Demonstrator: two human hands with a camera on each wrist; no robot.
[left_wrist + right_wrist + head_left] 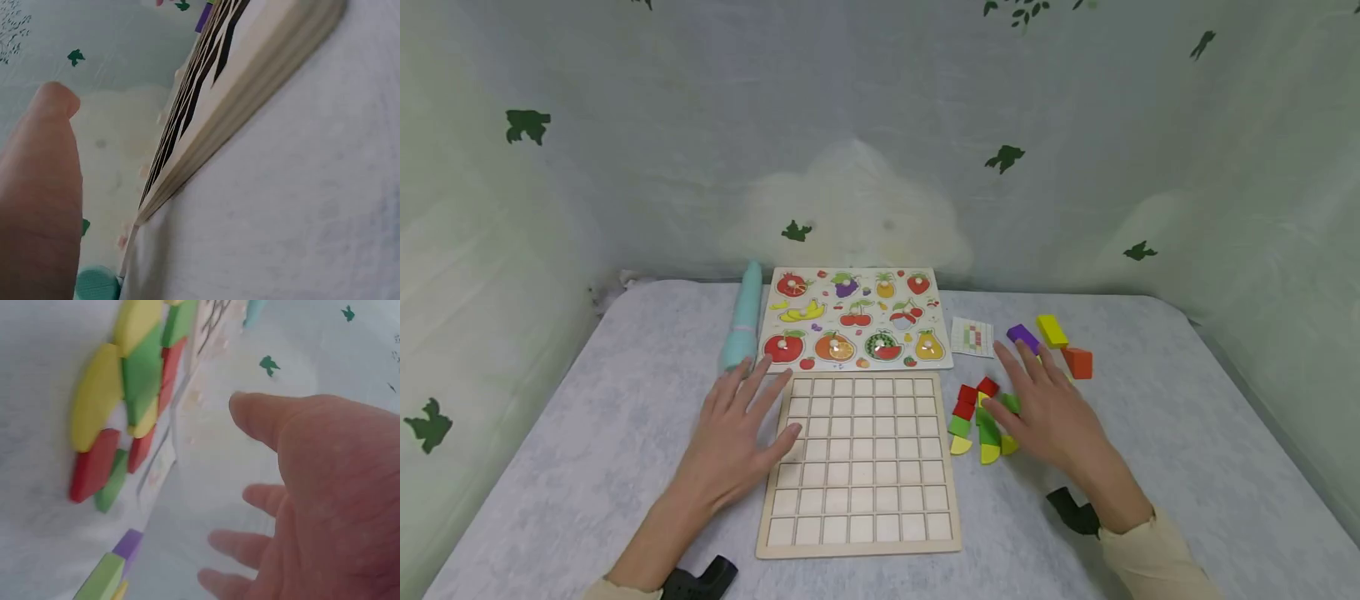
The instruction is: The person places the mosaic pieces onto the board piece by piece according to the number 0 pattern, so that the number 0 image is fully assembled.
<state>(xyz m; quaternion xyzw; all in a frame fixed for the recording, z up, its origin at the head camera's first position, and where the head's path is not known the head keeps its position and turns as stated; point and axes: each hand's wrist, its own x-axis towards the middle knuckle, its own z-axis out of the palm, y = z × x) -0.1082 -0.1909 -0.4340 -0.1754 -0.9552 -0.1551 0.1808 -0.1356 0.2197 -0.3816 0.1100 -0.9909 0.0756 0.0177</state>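
A wooden grid board with empty square cells lies on the grey table. My left hand rests flat with spread fingers on the board's left edge; its thumb shows in the left wrist view. My right hand hovers open, fingers spread, over a cluster of red, green and yellow blocks right of the board. The same blocks appear in the right wrist view beside the hand, which holds nothing.
A fruit peg puzzle lies behind the grid board. A teal cylinder lies at its left. A small pattern card, purple, yellow and orange blocks sit at the right. Cloth walls surround the table.
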